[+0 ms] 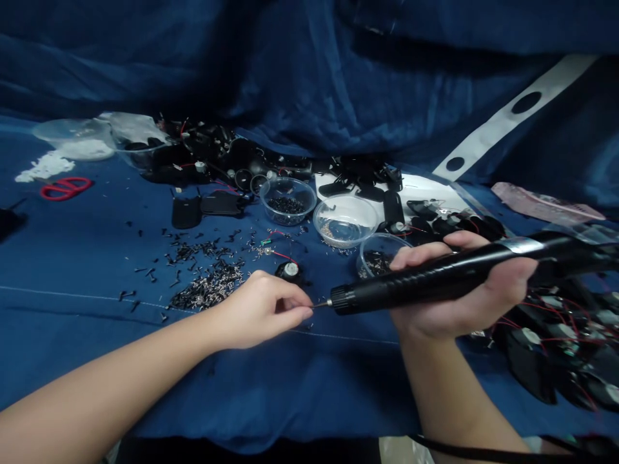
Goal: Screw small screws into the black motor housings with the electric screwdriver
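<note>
My right hand (449, 290) is wrapped around a black electric screwdriver (401, 287), which lies nearly level and points left. Its thin bit (321, 304) reaches the fingertips of my left hand (264, 309). Thumb and forefinger of that hand are pinched together at the bit's tip; whatever is between them is too small to make out. Just beyond the left fingers sits a small black part with a round silver piece (290, 270) and a red wire running to a little board. A heap of small screws (207, 283) is spread behind my left wrist.
Clear plastic bowls (287, 203) with small parts stand behind my hands, among them a bowl of few screws (345, 222). Black housings with red wires (546, 341) pile up at the right. Red-handled scissors (66, 188) lie at the left on blue cloth (314, 393).
</note>
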{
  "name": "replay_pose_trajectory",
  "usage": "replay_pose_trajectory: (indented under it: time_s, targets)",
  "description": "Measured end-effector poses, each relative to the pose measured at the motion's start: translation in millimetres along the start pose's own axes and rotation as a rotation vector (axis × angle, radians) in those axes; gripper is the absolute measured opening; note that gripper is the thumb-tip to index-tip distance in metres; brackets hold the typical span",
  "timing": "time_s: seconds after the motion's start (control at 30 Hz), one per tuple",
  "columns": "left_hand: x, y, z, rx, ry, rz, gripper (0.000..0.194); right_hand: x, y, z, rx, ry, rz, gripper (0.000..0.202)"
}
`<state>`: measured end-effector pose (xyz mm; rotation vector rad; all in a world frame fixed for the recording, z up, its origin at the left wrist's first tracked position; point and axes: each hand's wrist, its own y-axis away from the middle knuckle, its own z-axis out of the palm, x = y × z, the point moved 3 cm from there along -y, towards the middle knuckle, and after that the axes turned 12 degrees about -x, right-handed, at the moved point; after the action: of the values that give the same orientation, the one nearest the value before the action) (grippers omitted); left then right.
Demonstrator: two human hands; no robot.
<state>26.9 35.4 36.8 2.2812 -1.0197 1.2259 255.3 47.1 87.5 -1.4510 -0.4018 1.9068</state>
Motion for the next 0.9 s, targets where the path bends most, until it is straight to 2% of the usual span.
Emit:
replay_pose_trajectory:
  time_s: [0.1, 0.33, 0.5, 0.63, 0.73, 0.8, 0.9]
  targets:
    - [-4, -1, 1.5, -0.041, 0.058, -0.053, 0.012, 0, -1, 0, -0.005, -0.007, 0.004, 0.04]
    - [-7, -2, -0.7, -0.047, -0.021, -0.005, 0.011, 0, -4, -3, 0.079, -0.017, -0.007, 0.049]
    - [-6, -1, 1.6, 0.0, -0.019, 0.008, 0.015, 1, -3, -3, 0.063, -0.025, -0.003, 0.05]
    - [-9, -2, 3.2, 0.032, 0.083, -0.073, 0.017, 2, -1, -6, 0.056, -0.034, -0.019, 0.05]
    - [-12, -3, 3.4, 0.089, 0.187, -0.122, 0.018, 2, -2, -6, 0.058, -0.027, -0.099, 0.057]
    - [-13, -4, 3.4, 0.132, 0.23, -0.11, 0.016, 1, -4, -6, 0.095, -0.015, -0.136, 0.061]
    - [-11, -3, 2.7, 0.203, 0.308, -0.064, 0.01, 0, -5, -6, 0.193, 0.006, -0.113, 0.063]
